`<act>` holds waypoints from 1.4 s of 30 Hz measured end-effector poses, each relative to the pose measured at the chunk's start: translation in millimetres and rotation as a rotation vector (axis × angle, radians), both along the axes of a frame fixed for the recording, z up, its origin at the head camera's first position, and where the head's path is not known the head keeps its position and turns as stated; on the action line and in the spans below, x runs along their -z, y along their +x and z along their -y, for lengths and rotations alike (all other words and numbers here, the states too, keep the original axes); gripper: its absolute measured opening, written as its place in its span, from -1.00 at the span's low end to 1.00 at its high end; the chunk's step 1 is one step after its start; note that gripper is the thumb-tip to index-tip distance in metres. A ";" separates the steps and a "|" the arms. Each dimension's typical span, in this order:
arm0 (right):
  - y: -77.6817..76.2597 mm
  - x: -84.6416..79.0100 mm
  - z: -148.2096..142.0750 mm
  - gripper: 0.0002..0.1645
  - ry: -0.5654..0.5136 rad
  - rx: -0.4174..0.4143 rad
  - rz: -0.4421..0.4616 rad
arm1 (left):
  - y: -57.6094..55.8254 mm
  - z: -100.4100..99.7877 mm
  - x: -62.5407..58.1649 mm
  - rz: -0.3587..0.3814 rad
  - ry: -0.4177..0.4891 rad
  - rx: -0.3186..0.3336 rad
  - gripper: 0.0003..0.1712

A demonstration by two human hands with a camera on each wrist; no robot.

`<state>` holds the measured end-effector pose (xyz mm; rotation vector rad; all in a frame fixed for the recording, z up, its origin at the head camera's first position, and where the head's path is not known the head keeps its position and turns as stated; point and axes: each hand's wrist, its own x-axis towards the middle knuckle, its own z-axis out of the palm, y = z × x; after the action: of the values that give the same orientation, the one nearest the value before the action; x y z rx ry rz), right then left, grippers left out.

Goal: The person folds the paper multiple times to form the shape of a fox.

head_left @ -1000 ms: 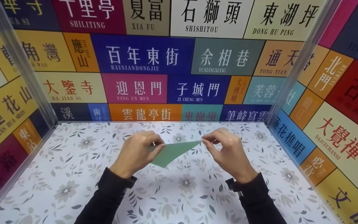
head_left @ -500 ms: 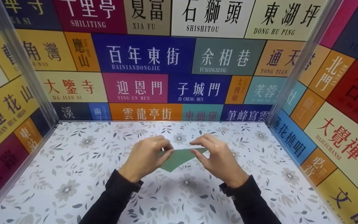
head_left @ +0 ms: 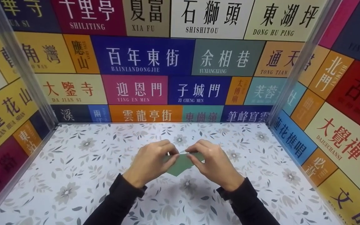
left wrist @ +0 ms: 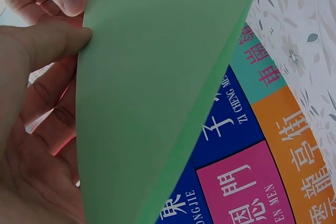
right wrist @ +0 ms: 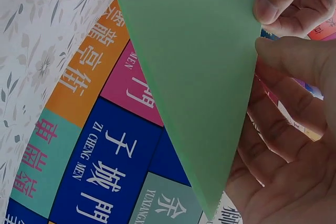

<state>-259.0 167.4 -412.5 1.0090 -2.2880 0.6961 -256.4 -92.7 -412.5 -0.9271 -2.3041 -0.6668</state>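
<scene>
A green sheet of paper point(head_left: 178, 166), folded into a triangle, is held up above the table between both hands. My left hand point(head_left: 153, 159) pinches its upper edge near the middle, thumb on the near face. Close beside it, my right hand point(head_left: 213, 161) pinches the same edge, and the two thumbs are a small gap apart. In the left wrist view, the paper point(left wrist: 142, 87) shows two layers along its slanting side. In the right wrist view, the paper point(right wrist: 194, 66) tapers to a point at the bottom. Fingers behind the sheet are partly hidden.
A white table point(head_left: 73, 162) printed with grey flowers and leaves lies under the hands. Panels of coloured place-name signs point(head_left: 142, 56) rise at the back and both sides. Clear upright strips point(head_left: 298, 62) stand at the corners.
My right hand has slid leftward along the paper's upper edge from its far right tip to near the left hand. My left hand and the paper have moved slightly right and nearer.
</scene>
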 end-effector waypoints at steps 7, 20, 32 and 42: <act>-1.3 3.2 2.9 -0.88 -0.008 -0.008 -0.002 | 1.5 0.1 1.1 -0.011 0.012 0.001 -0.93; -5.7 2.2 -0.4 -0.87 -0.037 -0.058 0.024 | -3.3 -3.8 3.1 -0.002 0.023 0.018 -0.93; -1.1 3.6 -1.5 -0.94 -0.040 -0.060 0.043 | -0.5 -5.8 4.2 -0.027 0.022 0.009 -0.92; 1.6 1.2 2.2 -0.95 -0.039 -0.083 0.003 | 0.3 -10.5 6.1 -0.087 0.033 0.042 -0.92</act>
<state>-257.4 165.2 -413.7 1.0901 -2.2374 0.7734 -256.1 -82.1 -418.6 -0.9720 -2.1963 -0.6670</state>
